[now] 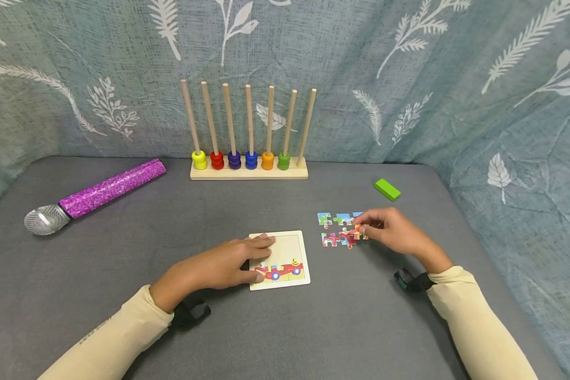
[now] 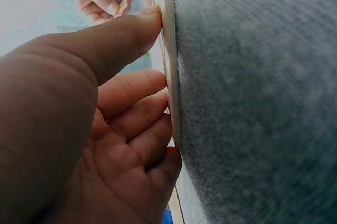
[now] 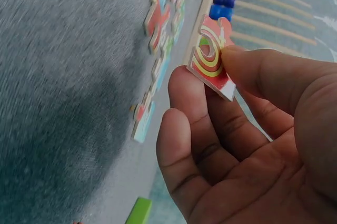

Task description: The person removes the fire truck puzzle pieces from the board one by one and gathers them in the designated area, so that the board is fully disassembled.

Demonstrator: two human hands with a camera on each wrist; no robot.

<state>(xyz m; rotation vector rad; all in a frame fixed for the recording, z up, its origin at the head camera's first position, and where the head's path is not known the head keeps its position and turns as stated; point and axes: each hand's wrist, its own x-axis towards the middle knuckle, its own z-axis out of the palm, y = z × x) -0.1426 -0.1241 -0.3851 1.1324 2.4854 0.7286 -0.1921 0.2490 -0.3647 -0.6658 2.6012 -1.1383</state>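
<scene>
My left hand [image 1: 235,261] rests on a square wooden puzzle board [image 1: 285,245], its fingertips touching the surface near the left side. Along the board's lower part lie fitted pieces that form a red vehicle [image 1: 285,271]. Between thumb and fingers, my right hand [image 1: 391,230] pinches a red jigsaw piece with yellow curved stripes [image 3: 213,58], lifted off the table in the right wrist view. Several loose jigsaw pieces [image 1: 330,240] lie beside that hand in two rough rows, red ones nearer and blue-and-green ones [image 1: 324,219] behind.
A wooden stand [image 1: 249,174] with upright pegs and coloured beads stands at the back. On the left lies a glittery purple microphone [image 1: 114,187]. A green block [image 1: 387,189] sits behind my right hand. A patterned curtain [image 1: 313,47] hangs behind the grey table [image 1: 285,332].
</scene>
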